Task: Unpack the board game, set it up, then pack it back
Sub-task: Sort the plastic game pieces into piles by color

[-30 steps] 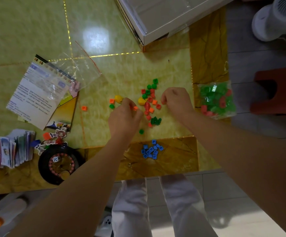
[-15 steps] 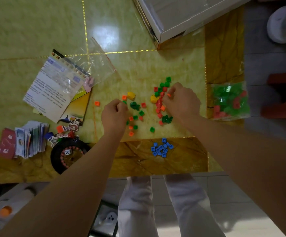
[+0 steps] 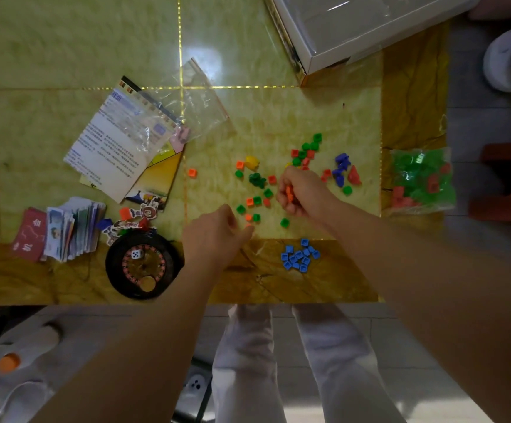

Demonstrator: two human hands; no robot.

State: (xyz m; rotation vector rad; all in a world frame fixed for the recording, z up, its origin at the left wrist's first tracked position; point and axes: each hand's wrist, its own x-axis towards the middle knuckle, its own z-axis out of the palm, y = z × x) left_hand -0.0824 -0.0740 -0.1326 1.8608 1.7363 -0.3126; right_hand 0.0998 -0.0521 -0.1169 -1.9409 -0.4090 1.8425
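Small plastic game pieces lie scattered on the yellow table: green ones (image 3: 256,179), orange ones (image 3: 240,165), a yellow one (image 3: 251,162), dark blue pawns (image 3: 341,168) and a red cone (image 3: 353,175). A tidy cluster of light blue pieces (image 3: 299,258) sits near the front edge. My right hand (image 3: 301,190) is curled around several orange pieces in the middle of the scatter. My left hand (image 3: 217,235) hovers low at the scatter's near-left side, fingertips pinched by an orange piece (image 3: 248,217); whether it holds one is unclear.
An empty clear zip bag (image 3: 191,108) lies over a rules sheet (image 3: 117,141) and folded board (image 3: 159,175). Cards and paper money (image 3: 62,228), character standees (image 3: 135,218) and a black roulette wheel (image 3: 140,264) sit left. A filled bag of houses (image 3: 420,181) is right; the white box (image 3: 355,29) stands behind.
My right hand drew back toward me, gathering orange pieces, uncovering the blue pawns and red cone. My left hand moved down toward the table's front edge.
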